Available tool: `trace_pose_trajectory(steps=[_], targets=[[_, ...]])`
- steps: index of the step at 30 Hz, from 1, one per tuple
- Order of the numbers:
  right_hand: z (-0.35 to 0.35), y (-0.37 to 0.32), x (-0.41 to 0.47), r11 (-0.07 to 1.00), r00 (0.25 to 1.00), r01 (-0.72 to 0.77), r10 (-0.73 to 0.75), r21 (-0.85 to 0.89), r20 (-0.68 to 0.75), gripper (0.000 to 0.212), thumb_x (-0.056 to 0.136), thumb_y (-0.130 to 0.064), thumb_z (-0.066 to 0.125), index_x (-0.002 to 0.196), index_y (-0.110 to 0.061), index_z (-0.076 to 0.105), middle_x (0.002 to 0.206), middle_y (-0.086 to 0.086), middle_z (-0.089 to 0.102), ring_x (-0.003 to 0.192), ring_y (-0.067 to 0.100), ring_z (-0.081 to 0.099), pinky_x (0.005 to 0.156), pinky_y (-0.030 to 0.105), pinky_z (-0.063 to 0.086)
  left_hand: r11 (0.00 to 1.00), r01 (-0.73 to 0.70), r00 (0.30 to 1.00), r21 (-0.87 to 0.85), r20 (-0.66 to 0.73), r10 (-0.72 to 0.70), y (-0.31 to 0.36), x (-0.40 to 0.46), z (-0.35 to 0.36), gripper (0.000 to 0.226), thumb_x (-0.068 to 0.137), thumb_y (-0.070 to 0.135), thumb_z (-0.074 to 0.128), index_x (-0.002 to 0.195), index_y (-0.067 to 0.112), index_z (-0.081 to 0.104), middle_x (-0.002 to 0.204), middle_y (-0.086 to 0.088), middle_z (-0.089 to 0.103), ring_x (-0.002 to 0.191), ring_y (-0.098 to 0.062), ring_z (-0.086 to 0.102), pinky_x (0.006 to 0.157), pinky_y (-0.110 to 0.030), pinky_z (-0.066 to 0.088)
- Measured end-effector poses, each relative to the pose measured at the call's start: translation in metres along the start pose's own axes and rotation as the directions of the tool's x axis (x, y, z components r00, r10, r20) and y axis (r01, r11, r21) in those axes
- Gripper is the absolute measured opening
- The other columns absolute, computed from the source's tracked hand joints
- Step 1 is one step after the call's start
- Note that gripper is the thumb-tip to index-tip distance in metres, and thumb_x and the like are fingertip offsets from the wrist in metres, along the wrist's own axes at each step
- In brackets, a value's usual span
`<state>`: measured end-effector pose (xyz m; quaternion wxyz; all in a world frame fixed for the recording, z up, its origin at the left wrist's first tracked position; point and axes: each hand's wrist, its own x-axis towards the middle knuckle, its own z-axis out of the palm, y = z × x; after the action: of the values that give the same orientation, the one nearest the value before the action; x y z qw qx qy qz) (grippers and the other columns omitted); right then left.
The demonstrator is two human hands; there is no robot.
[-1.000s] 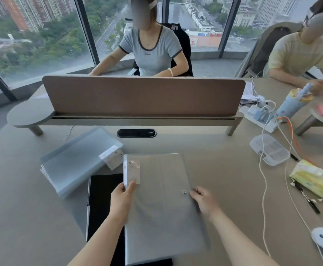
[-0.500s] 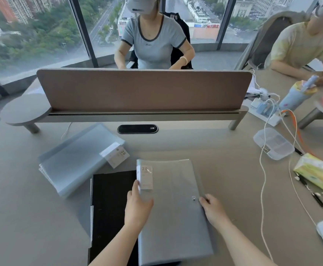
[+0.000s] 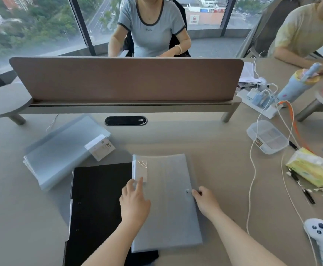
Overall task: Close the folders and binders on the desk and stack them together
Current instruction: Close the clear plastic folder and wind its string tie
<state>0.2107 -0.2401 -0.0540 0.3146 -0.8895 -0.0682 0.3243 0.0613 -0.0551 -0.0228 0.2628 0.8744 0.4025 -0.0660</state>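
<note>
A closed translucent grey folder (image 3: 168, 204) with a snap button lies in front of me, its left part overlapping a black binder (image 3: 97, 204). My left hand (image 3: 134, 204) rests flat on the grey folder's left edge, fingers apart, just below its white label. My right hand (image 3: 206, 201) touches the folder's right edge beside the snap, fingertips curled on the rim. A second translucent folder (image 3: 64, 152) with a white label lies closed at the far left, apart from the others.
A brown divider panel (image 3: 126, 79) crosses the desk ahead. To the right are a clear plastic box (image 3: 268, 137), a tissue pack (image 3: 310, 167), white cables, a power strip (image 3: 260, 102), pens and a white controller (image 3: 320, 235). Two people sit beyond.
The grey folder has slid to the right across the black binder, uncovering more of the binder. Both hands moved right with it.
</note>
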Motion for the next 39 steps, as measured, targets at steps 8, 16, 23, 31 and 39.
trace_pose_trajectory(steps=[8,16,23,31,39], targets=[[-0.006,-0.002,-0.002,0.970,0.999,-0.043,0.044,-0.239,-0.001,0.036,0.095,-0.042,0.046,0.068,-0.019,0.036,0.067,0.000,0.048,0.068,0.026,0.049,0.054,0.033,0.028,0.834,-0.482,0.857,0.269,0.341,0.385,0.036,-0.009,0.031,0.067,0.094,0.043,0.053,0.153,0.028,0.026,0.167,-0.003,0.006,0.154,-0.026,-0.001,0.124,-0.041,-0.003],[-0.033,-0.016,0.003,0.819,0.934,-0.160,0.307,-0.552,0.184,0.015,0.080,-0.018,0.056,0.086,-0.012,0.068,0.067,0.004,0.055,0.079,0.026,0.063,0.062,0.022,0.041,0.804,-0.495,0.843,0.330,0.409,0.351,0.030,-0.007,0.045,0.077,0.092,0.050,0.054,0.156,0.033,0.015,0.168,-0.003,-0.007,0.154,-0.026,-0.009,0.124,-0.046,-0.003],[-0.024,-0.034,0.022,0.926,0.951,-0.251,0.291,-0.283,0.106,0.021,0.082,-0.010,0.046,0.067,-0.010,0.062,0.059,0.005,0.060,0.056,0.023,0.055,0.048,0.020,0.033,0.790,-0.505,0.840,0.346,0.406,0.359,0.032,-0.004,0.048,0.084,0.087,0.054,0.060,0.155,0.035,0.016,0.167,-0.005,-0.002,0.153,-0.029,-0.003,0.123,-0.047,0.002],[0.012,-0.055,0.029,0.911,0.998,-0.015,0.041,-0.413,0.053,0.026,0.084,-0.012,0.045,0.095,-0.008,0.069,0.102,0.013,0.070,0.098,0.032,0.066,0.076,0.030,0.047,0.791,-0.512,0.841,0.336,0.383,0.382,0.027,0.000,0.052,0.083,0.084,0.054,0.064,0.153,0.038,0.021,0.166,-0.003,0.005,0.152,-0.028,0.003,0.121,-0.045,0.005],[0.030,-0.052,0.010,0.818,0.985,0.162,-0.102,-0.552,0.138,0.025,0.092,-0.019,0.044,0.094,-0.010,0.066,0.109,0.015,0.068,0.104,0.034,0.062,0.075,0.031,0.043,0.797,-0.513,0.841,0.319,0.370,0.394,0.022,0.003,0.054,0.084,0.083,0.055,0.065,0.153,0.037,0.023,0.166,-0.001,0.005,0.152,-0.027,0.004,0.121,-0.044,0.006]])
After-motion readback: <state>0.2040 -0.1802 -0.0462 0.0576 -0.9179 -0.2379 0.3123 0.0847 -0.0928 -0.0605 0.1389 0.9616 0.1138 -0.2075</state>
